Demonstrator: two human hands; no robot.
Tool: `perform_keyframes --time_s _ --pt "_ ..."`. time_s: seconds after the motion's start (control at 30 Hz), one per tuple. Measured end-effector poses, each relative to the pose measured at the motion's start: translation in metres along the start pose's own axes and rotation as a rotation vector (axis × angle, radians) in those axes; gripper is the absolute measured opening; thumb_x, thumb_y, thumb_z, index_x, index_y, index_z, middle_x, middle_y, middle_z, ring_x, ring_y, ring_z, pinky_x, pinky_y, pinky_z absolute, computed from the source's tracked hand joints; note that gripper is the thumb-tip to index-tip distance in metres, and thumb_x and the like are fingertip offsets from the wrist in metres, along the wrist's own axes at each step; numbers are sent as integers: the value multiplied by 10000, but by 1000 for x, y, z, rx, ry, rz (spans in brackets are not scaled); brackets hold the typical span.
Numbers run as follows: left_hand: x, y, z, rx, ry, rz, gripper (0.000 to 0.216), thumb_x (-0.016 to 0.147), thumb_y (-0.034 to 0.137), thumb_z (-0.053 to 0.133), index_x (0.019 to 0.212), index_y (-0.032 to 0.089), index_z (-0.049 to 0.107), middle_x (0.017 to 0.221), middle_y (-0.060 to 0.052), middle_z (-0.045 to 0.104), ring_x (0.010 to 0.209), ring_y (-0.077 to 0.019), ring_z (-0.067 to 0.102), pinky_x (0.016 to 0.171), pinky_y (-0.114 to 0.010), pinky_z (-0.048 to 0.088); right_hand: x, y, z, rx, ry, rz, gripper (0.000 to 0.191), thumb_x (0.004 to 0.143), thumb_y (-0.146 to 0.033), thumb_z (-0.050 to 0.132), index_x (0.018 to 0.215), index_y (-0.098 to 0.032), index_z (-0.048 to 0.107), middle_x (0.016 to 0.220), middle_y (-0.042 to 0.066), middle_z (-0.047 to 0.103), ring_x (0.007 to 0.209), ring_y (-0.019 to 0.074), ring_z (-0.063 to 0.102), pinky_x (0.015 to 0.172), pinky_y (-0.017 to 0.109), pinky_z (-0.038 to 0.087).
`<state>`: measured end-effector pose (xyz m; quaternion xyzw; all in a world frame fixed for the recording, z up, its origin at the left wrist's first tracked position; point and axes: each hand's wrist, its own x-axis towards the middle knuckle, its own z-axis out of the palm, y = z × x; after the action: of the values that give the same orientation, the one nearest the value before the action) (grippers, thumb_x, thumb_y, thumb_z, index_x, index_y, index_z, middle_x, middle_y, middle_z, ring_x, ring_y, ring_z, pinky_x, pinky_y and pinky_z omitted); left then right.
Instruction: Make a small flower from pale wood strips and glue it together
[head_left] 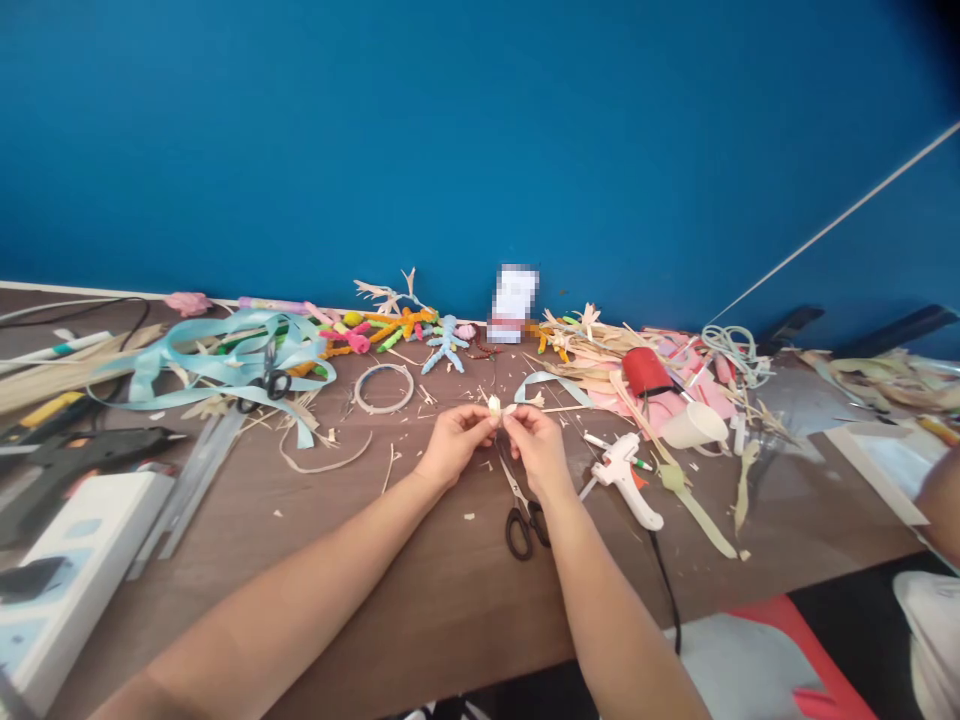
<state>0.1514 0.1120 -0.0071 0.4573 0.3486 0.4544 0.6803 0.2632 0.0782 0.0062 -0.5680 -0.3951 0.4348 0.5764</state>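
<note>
Over the middle of the table, my left hand [459, 440] and my right hand [537, 445] meet, fingertips pinched on a small cream-coloured piece of husk-like material [495, 406]. Its exact shape is partly covered by the fingers. Black-handled scissors [517, 505] lie on the table just below, between my wrists. To the right of my right hand rests a white glue gun [626, 482] with a black cord. A pale blue ribbon strip [555, 380] and scattered cream scraps lie beyond the hands.
On the left are a roll of clear wire [384, 388], heaped light-blue ribbon [195, 350], a dark glue gun [82, 460] and a white power strip [97, 540]. Colourful pipe-cleaner figures [448, 343] line the blue wall. A red cup [646, 372] stands right; another person's arm [943, 495] shows at the edge.
</note>
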Motion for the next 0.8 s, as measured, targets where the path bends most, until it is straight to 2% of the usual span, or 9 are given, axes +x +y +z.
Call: perform_keyframes --time_s 0.2,0.63,0.8 --pt "-2 1 0 8 -1 -16 255 603 337 662 726 122 606 612 -14 582 564 -94 529 506 -194 434 -3 0 0 -35 3 -17 175 662 -320 583 620 -183 482 469 -69 427 384 58 365 343 170 294" --pt "0 -1 0 7 -24 -27 228 615 303 653 764 131 647 640 -13 604 557 -85 514 519 -196 421 -4 2 -3 -56 -42 -85 144 725 -300 548 659 -181 500 458 -68 416 382 57 356 370 179 293" --pt "-1 -2 -1 0 -11 -31 224 607 295 663 754 128 650 624 -15 606 555 -87 517 526 -197 422 -3 5 -2 -113 -55 -104 120 712 -299 564 724 -185 532 578 -34 512 420 70 409 373 185 319"
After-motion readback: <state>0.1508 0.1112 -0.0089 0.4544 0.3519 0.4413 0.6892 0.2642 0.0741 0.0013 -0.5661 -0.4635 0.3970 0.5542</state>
